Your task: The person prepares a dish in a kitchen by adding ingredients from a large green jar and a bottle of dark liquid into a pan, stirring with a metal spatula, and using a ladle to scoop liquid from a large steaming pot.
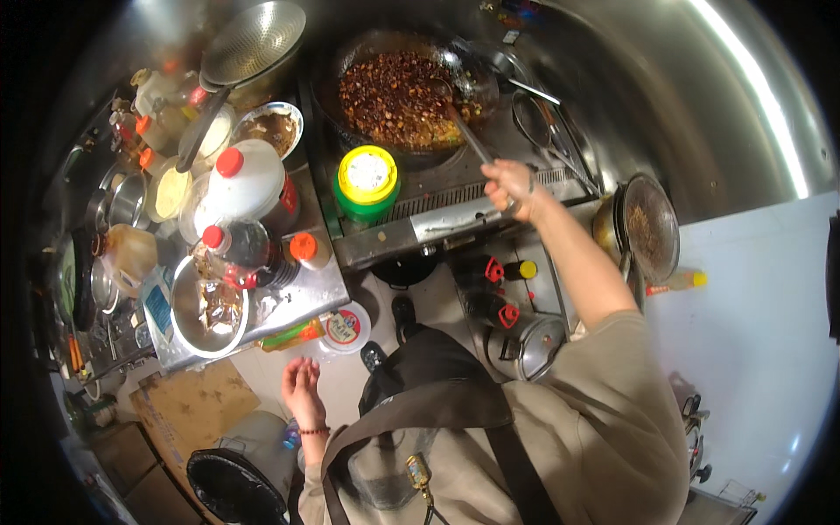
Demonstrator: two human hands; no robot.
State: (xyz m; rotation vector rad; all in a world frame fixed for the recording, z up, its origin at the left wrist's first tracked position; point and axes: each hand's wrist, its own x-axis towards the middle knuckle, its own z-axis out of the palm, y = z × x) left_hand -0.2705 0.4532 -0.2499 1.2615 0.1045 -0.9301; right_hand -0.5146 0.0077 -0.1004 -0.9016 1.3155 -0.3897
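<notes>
My right hand (510, 189) grips the handle of a metal wok ladle (474, 139). The ladle's bowl rests in dark, chunky, oily food (394, 95) that covers much of a large wok (485, 98) on the stove. Yellowish-green bits show along the food's lower right side. Away from the stove, my left hand (302, 387) hangs in the air with nothing in it, fingers slightly bent and partly apart. It is nearest to a round white lidded tub (346, 331) below the counter edge. A green jar with a yellow lid (367, 180) stands on the stove's front ledge.
On the left counter (308, 289) crowd a large white-topped jug (246, 177), a dark sauce bottle (246, 246), a steel bowl (210, 315) and a perforated strainer (256, 42). Stacked pans (646, 230) stand at right. A lidded pot (535, 348) and a black bin (233, 489) sit low down.
</notes>
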